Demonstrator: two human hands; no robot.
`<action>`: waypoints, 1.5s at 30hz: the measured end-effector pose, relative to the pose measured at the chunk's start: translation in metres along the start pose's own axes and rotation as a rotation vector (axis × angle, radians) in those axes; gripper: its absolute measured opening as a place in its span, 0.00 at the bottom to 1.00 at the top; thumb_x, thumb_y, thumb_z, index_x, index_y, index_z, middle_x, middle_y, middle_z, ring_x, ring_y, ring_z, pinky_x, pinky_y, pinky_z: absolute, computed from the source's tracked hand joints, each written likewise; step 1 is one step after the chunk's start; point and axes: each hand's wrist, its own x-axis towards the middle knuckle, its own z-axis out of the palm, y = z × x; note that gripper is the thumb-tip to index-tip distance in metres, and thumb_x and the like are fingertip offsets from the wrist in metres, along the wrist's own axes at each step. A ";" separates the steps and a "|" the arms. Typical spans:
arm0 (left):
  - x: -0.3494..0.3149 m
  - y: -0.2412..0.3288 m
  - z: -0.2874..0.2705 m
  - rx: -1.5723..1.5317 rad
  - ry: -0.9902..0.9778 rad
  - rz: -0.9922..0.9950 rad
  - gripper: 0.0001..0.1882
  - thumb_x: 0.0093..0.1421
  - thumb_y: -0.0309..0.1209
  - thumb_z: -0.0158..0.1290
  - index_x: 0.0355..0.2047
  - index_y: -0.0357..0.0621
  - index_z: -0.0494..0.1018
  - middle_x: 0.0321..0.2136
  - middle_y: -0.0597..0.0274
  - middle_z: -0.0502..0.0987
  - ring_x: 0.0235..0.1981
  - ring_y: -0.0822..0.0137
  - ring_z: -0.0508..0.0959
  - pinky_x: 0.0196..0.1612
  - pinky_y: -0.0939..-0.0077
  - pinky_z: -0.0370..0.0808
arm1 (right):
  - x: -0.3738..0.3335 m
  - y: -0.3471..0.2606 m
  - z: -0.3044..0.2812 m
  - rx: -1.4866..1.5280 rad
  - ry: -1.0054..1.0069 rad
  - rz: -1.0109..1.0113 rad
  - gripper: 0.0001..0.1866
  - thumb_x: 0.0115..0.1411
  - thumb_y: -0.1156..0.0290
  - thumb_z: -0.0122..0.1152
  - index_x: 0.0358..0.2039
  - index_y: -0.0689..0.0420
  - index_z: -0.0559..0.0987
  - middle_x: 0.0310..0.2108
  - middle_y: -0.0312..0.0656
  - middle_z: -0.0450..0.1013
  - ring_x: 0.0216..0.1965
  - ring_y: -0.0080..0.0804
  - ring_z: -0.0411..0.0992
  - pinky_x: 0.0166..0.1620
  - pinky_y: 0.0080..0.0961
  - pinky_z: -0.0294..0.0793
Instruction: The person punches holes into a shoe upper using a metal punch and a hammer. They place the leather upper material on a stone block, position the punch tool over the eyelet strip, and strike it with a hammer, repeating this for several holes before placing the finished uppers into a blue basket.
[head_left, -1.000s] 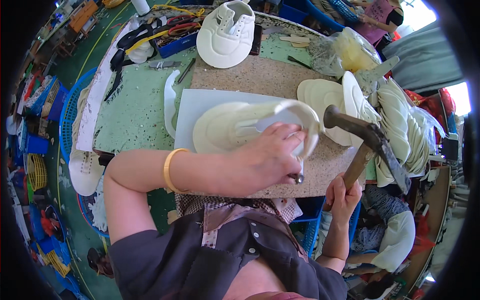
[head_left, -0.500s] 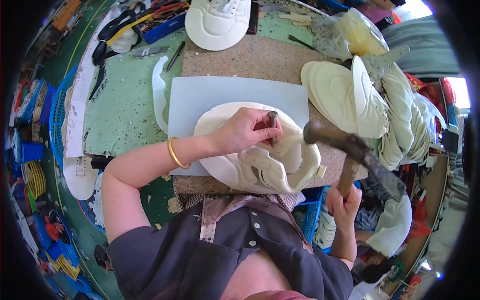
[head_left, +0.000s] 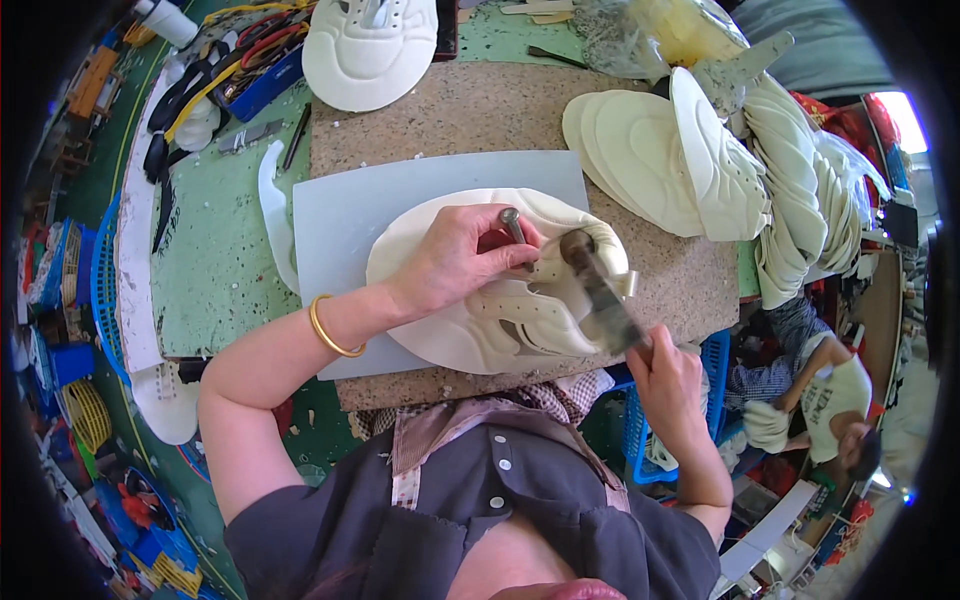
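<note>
My left hand (head_left: 447, 258) pinches a metal punch (head_left: 514, 226) between thumb and fingers, its head up and its shaft slightly tilted. Its lower end points at a cream padded shoe upper (head_left: 425, 335) with rows of small holes; whether the tip touches is hidden by my fingers. The upper lies on a grey sheet (head_left: 325, 215). In my right hand (head_left: 668, 380) is a hammer (head_left: 612, 308), gripped by its handle. Its round face is to the right of the punch, low over the upper and apart from the punch. Motion blurs part of the hammer.
A speckled stone slab (head_left: 450, 115) bears the sheet. More uppers (head_left: 625, 150) are stacked at the right, and another upper (head_left: 365, 65) lies at the far side. A blue tool box (head_left: 262, 88) stands far left. By my right forearm is a blue basket (head_left: 638, 440); a person (head_left: 835, 400) sits beyond.
The hammer has swung left and turned, bringing its face nearer the punch. The punch now leans more. The whole view has shifted, so the bench appears further left.
</note>
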 end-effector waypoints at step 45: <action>0.032 0.008 -0.003 0.078 -0.147 -0.079 0.05 0.56 0.25 0.53 0.29 0.35 0.72 0.25 0.64 0.75 0.29 0.76 0.75 0.35 0.81 0.74 | -0.016 0.036 -0.012 0.464 -0.031 0.145 0.05 0.55 0.74 0.53 0.24 0.61 0.69 0.10 0.33 0.62 0.11 0.18 0.60 0.15 0.19 0.56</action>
